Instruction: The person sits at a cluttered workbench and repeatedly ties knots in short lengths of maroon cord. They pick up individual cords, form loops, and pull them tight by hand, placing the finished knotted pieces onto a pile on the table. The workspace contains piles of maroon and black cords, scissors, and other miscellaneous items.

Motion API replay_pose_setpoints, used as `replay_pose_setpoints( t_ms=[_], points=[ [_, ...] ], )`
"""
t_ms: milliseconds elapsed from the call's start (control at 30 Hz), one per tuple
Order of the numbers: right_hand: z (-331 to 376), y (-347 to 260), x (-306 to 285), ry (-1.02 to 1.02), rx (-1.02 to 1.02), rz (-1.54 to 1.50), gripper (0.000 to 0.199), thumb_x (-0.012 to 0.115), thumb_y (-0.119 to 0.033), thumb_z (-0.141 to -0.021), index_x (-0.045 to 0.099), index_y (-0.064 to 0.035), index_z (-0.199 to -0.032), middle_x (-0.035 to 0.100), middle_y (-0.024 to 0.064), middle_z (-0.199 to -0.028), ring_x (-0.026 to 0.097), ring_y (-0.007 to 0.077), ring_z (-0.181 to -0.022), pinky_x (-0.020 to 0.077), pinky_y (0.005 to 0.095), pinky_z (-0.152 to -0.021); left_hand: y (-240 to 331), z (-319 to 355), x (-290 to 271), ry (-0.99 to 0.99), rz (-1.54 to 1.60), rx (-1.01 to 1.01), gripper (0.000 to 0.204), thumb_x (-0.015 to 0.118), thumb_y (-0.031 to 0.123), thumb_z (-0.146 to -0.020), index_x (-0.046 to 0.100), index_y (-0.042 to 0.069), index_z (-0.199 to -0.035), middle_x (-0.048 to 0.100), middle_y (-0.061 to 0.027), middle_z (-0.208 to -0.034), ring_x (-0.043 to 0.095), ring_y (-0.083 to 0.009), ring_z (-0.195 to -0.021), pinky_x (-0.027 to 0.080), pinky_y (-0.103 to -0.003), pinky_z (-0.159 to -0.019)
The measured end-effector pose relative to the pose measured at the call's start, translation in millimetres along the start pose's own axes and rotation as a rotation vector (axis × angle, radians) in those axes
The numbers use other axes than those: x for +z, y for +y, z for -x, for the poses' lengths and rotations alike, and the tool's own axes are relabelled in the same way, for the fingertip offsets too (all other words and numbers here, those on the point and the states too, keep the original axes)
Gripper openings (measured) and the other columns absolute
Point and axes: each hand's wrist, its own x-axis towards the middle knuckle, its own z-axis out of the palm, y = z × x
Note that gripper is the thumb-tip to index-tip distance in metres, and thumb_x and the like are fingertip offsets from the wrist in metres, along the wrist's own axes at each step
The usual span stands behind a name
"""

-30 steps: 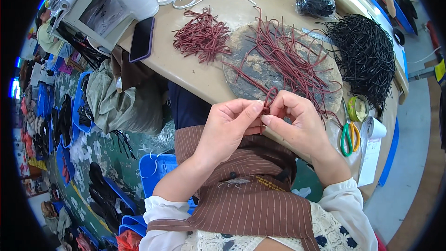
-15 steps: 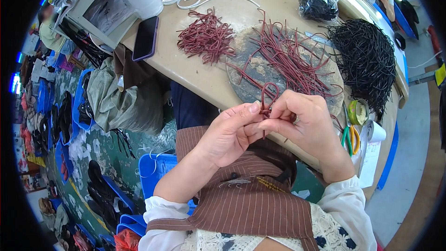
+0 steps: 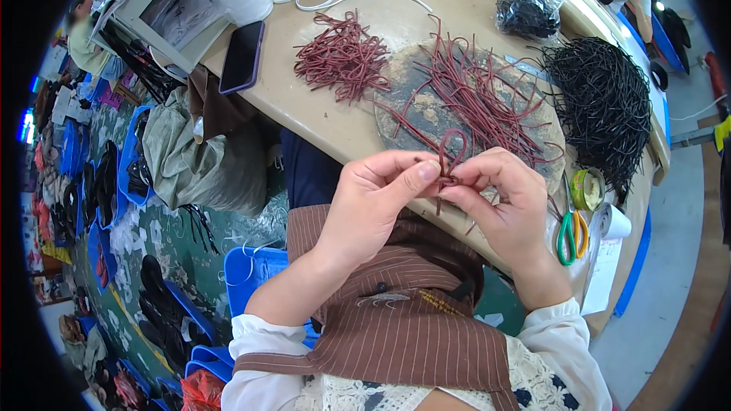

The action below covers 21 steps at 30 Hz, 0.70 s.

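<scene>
Between my two hands, a dark red cord (image 3: 454, 141) stands up in a loop, with a knot at its base and a short end hanging below. My left hand (image 3: 383, 196) pinches the cord between thumb and forefinger. Close by on the right, my right hand (image 3: 505, 196) pinches the knot at its other side. Behind the hands, a pile of long dark red cords (image 3: 478, 99) lies on a round, worn board (image 3: 396, 133). To its left is a heap of looped red cords (image 3: 343, 57) on the table.
A large bundle of black cords (image 3: 598, 103) lies at the right. Nearer are a green-yellow tape roll (image 3: 587, 189), scissors with green and orange handles (image 3: 566, 240) and a white paper roll (image 3: 615, 221). A phone (image 3: 242, 57) lies at the table's left edge.
My left hand has turned, its back now more upward, and its thumb has moved onto the loop's base. My right fingers have opened out from a tighter curl, still at the knot.
</scene>
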Motion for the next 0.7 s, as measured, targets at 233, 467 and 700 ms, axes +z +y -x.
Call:
replay_pose_setpoints(
  t_ms=[233,467,700],
  points=[
    [6,-3,-1,-0.104,0.402,-0.312,0.011,0.061,-0.006,-0.081,0.056,0.0025,-0.086,0.059,0.0027,-0.074,0.054,0.0040,-0.062,0.0440,0.0182,-0.055,3,-1,7,0.039,-0.292,0.251,0.013,0.049,0.008,-0.089,0.054,-0.004,-0.090,0.061,-0.0102,-0.085,0.060,-0.0124,-0.078,0.049,-0.024,-0.073],
    [5,-12,-1,-0.145,0.446,-0.435,0.008,0.052,-0.003,-0.085,0.055,0.0029,-0.090,0.056,-0.0006,-0.072,0.051,0.0013,-0.070,0.0421,0.0172,-0.060,4,-5,-6,0.066,-0.636,0.461,0.010,0.050,0.007,-0.088,0.053,-0.002,-0.086,0.062,-0.0101,-0.086,0.060,-0.0134,-0.080,0.046,-0.028,-0.081],
    [-9,3,-24,-0.304,0.103,-0.031,0.007,0.062,0.001,-0.075,0.062,-0.0010,-0.082,0.059,0.0039,-0.073,0.057,0.0103,-0.061,0.0450,0.0215,-0.054,14,-8,-23,-0.212,-0.200,0.012,0.023,0.049,0.017,-0.089,0.059,-0.003,-0.094,0.063,-0.0119,-0.093,0.062,-0.0181,-0.082,0.046,-0.028,-0.082]
  ],
)
